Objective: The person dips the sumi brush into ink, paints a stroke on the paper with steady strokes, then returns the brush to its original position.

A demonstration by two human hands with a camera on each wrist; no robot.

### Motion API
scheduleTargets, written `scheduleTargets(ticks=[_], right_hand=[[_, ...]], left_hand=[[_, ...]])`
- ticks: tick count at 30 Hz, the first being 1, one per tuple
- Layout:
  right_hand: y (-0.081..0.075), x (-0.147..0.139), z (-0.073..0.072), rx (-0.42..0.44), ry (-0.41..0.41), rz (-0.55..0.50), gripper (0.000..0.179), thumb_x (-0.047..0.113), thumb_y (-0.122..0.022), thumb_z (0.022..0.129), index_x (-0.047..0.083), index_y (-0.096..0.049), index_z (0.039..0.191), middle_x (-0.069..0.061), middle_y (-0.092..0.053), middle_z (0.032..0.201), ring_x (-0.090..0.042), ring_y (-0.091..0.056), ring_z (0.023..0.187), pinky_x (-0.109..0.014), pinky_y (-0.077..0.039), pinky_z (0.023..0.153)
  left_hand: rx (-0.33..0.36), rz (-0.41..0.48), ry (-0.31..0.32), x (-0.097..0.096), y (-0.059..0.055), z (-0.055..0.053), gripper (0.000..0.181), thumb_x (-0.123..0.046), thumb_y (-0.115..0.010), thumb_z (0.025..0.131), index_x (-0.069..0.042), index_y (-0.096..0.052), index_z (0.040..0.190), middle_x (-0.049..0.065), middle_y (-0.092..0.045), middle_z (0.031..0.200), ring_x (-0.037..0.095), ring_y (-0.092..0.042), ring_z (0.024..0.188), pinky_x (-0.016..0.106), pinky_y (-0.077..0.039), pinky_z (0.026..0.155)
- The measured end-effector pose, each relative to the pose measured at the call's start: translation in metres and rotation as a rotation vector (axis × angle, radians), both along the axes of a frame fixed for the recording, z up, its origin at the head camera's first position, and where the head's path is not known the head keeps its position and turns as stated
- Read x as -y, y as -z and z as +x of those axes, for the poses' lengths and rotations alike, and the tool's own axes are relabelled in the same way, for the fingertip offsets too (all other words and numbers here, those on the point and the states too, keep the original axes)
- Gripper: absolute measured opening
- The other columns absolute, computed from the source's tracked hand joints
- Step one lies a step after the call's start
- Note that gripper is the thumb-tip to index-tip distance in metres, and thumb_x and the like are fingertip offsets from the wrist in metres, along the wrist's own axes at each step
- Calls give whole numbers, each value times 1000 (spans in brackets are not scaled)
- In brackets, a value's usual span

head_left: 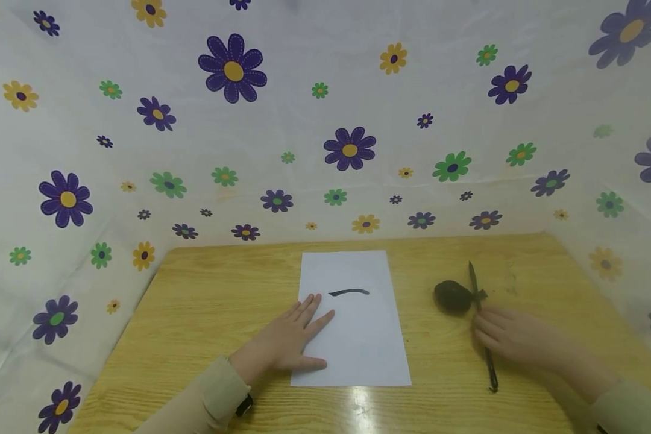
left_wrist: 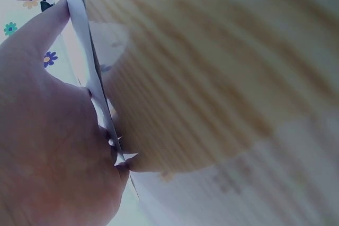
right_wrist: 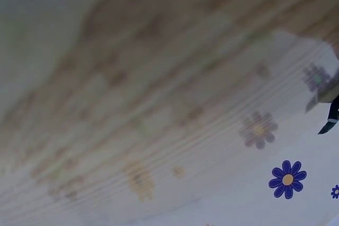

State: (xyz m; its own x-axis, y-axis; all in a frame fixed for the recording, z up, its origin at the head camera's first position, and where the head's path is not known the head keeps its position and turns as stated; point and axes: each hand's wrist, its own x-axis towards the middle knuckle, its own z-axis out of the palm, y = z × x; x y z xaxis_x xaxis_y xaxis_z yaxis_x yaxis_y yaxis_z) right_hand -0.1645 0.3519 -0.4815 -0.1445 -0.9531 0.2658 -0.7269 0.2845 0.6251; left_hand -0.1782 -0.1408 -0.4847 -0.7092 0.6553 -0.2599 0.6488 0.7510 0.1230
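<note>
A white sheet of paper (head_left: 358, 337) lies on the table with one short, slightly curved black brush stroke (head_left: 349, 292) on its upper half. My left hand (head_left: 287, 340) presses flat on the sheet's left side, fingers spread; the left wrist view shows this palm (left_wrist: 53, 130) large against the paper's edge. To the right, my right hand (head_left: 512, 334) holds a dark writing brush (head_left: 490, 364) by its shaft. The brush's pointed tip faces the back of the table, beside a black rounded object (head_left: 452, 297). In the right wrist view, only the brush's dark tip (right_wrist: 329, 123) shows at the right edge.
The wooden table (head_left: 222, 289) has a glossy surface that mirrors the surroundings. White cloth (head_left: 282, 120) printed with purple, yellow and green flowers encloses the back and both sides. A faint smudge (head_left: 512, 283) marks the table behind my right hand.
</note>
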Motion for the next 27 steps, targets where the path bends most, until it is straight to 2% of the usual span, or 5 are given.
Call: scheduleTargets(ticks=[3,6,18,24,27], right_hand=[[0,-1,1,21,20,1,64,-11,-7,105,7,-69,106,-11,-75,106,-25,-73,98,-44,-57,110],[-1,-1,1,44,30,0,65,-11,-5,105,6,-68,106,-12,-74,106,-26,-73,98,-41,-64,89],[0,-3,2,132,69,-37,61,-9,-9,101,5,-68,110,-11,-74,109,-28,-72,99,-44,-64,88],[-5,-4,2,95,71,-40,66,-9,-4,104,6,-68,109,-10,-75,109,-26,-73,99,-41,-62,89],[-8,-5,3,79,74,-29,67,-9,-2,104,7,-67,110,-9,-75,110,-25,-73,99,-42,-54,113]], left_hand=[[-1,3,-1,0,0,0,95,-75,-52,98,-25,-17,172,17,-1,180,35,-5,168,47,-16,137],[-4,5,0,0,0,0,95,-75,-52,98,-25,-17,172,17,-2,180,34,-5,168,47,-17,137],[-2,13,-4,1,0,0,90,-71,-50,101,-25,-19,172,17,-4,180,34,-8,168,48,-19,137],[-23,-1,7,1,1,0,92,-73,-49,101,-24,-16,172,17,-3,180,35,-8,168,48,-19,137],[-28,-2,10,2,1,0,93,-73,-49,101,-24,-17,172,18,-2,180,35,-8,168,49,-19,137]])
